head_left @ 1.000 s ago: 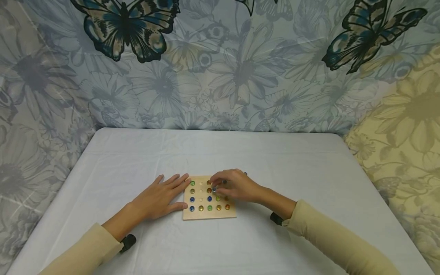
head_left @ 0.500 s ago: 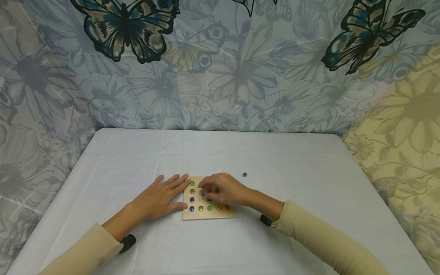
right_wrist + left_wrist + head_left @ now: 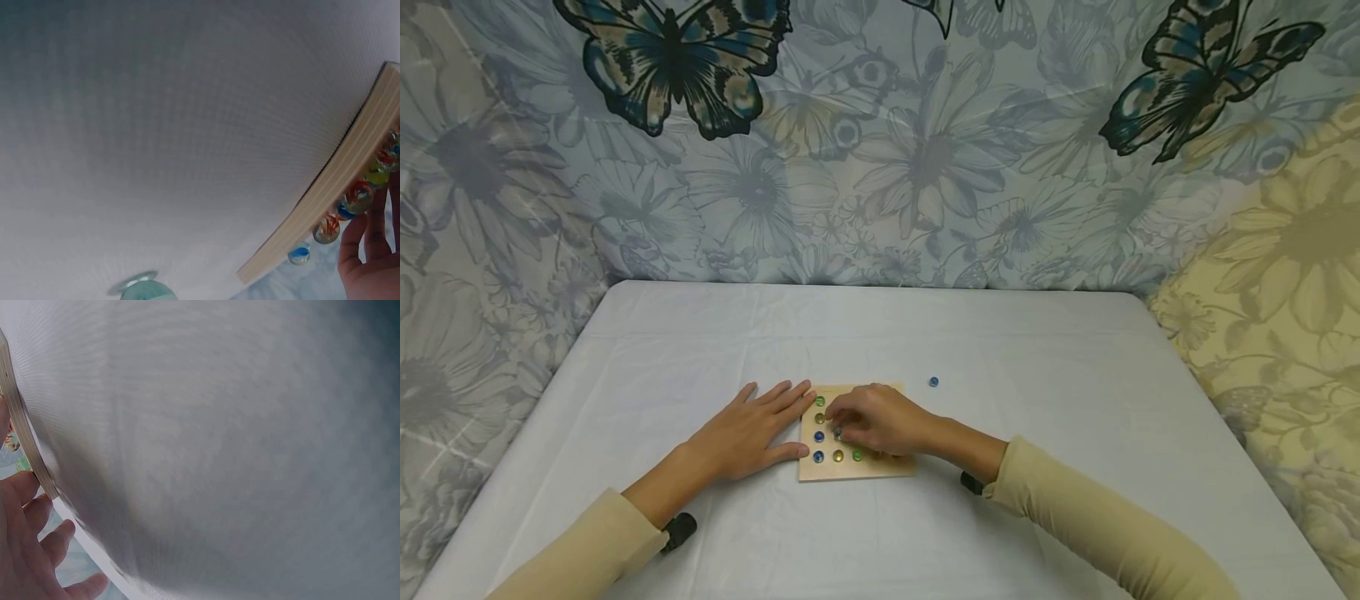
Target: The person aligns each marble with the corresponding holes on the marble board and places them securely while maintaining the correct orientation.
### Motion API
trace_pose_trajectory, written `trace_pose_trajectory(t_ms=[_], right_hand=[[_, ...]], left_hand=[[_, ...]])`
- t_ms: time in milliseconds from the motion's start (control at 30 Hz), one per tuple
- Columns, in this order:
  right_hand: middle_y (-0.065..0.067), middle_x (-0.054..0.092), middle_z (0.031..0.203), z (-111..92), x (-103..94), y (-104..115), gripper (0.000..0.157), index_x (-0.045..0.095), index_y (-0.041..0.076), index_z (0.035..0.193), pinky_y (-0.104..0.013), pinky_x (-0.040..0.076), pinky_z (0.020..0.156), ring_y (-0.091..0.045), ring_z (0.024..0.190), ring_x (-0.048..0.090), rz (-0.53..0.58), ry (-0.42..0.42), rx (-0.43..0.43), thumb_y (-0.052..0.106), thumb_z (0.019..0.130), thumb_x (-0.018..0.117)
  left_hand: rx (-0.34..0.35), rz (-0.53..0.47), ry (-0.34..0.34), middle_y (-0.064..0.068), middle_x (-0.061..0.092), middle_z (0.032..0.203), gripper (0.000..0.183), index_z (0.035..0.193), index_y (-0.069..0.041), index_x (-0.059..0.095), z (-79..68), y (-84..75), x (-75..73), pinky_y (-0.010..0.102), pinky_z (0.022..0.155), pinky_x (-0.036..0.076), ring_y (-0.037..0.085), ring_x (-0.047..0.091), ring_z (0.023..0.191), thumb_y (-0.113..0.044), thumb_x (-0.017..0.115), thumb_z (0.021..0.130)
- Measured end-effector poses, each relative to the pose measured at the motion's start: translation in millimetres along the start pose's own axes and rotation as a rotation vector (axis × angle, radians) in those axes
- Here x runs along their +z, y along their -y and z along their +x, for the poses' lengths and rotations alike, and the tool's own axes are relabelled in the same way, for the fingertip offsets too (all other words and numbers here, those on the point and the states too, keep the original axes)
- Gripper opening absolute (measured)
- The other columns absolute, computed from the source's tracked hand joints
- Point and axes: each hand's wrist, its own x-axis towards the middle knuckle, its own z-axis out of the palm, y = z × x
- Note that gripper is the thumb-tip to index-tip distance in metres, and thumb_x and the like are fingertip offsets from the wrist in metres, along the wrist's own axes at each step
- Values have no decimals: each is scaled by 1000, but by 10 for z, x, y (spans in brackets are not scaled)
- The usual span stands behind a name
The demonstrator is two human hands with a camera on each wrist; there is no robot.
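Observation:
A light wooden board [image 3: 857, 477] with rows of shallow holes lies on the white-covered table, many holes filled with glass marbles. My left hand [image 3: 752, 433] lies spread on the cloth, fingertips and thumb at the board's left edge. Over the board's middle, my right hand [image 3: 883, 419] pinches a bluish marble [image 3: 838, 433] at a hole in the second column. Left of it sit a green marble [image 3: 820, 401], an amber marble [image 3: 820, 418] and a blue marble [image 3: 819, 437]. The hand hides much of the board's right half, where the right wrist view shows swirled marbles [image 3: 326, 229].
One loose blue marble [image 3: 934, 382] rests on the white cloth [image 3: 1037, 358] beyond the board's far right corner. A patterned butterfly-and-flower fabric [image 3: 880, 167] hangs behind the table and down both sides.
My right hand has moved left and nearer across the board with the marble, uncovering the loose blue marble behind it. The left hand stays in place.

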Motion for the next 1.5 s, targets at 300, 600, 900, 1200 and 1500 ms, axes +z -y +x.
trace_pose_trajectory(t_ms=[300,600,900,1200,1500], right_hand=[[7,71,107,2,14,19,30,68,11,122,-33,44,100,-1,97,63,-17,-8,-13,13,93,72],[6,72,103,-27,-96,6,28,69,10,119,-35,46,96,-6,90,65,-15,-73,-36,12,91,74],[4,74,103,-331,-294,-177,29,71,7,115,-39,50,93,-10,97,67,9,-144,34,13,88,78],[5,74,104,-761,-419,-462,33,70,8,117,-45,50,97,-13,104,67,15,-175,97,14,87,79],[5,75,103,-971,-459,-564,31,70,6,115,-44,51,96,-16,107,67,24,-152,122,14,87,79]], left_hand=[[6,-1,-3,5,27,163,78,158,-14,30,0,5,-3,67,111,23,31,29,147,-62,45,99],[2,7,-4,4,27,163,78,158,-14,31,-2,5,1,66,112,23,30,28,148,-63,44,99],[-9,10,0,4,28,162,78,158,-15,30,3,-12,-3,66,112,22,30,29,148,-63,45,98],[-5,24,-2,5,29,162,79,158,-15,30,7,-13,6,65,112,24,30,29,147,-63,45,98],[-5,17,-3,5,27,163,78,158,-15,30,11,-14,12,66,112,23,30,28,148,-63,45,98]])
